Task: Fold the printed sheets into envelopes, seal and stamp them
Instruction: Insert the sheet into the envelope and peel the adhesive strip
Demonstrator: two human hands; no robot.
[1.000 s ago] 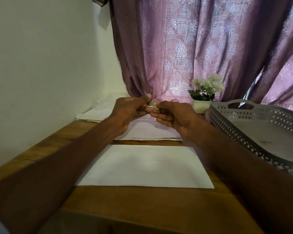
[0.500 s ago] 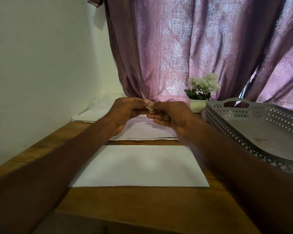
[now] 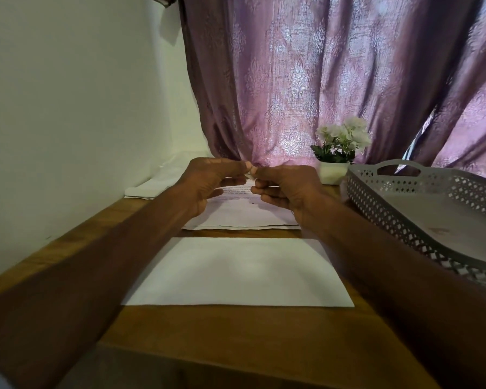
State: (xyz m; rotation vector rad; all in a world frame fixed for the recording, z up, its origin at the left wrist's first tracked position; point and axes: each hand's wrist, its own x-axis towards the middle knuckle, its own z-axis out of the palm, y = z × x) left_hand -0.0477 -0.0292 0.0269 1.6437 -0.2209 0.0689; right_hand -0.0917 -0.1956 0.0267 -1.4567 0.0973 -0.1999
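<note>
A plain white envelope (image 3: 236, 272) lies flat on the wooden table (image 3: 236, 332) in front of me. Above the table, my left hand (image 3: 211, 182) and my right hand (image 3: 285, 189) meet fingertip to fingertip and pinch a small stamp (image 3: 250, 175) between them; the fingers hide most of it. Under the hands lies a stack of printed sheets (image 3: 242, 214) with lines of text at its far end. More white envelopes or paper (image 3: 157, 183) lie against the wall at the far left.
A grey perforated tray (image 3: 432, 220) with a handle stands at the right, close to my right forearm. A small white pot of white flowers (image 3: 337, 153) sits at the back before a purple curtain (image 3: 320, 80). A white wall (image 3: 68, 108) bounds the left side.
The stamp showed face-on between my fingertips a second ago; the fingers have since closed over it so only a sliver shows. Both hands stay in the same spot.
</note>
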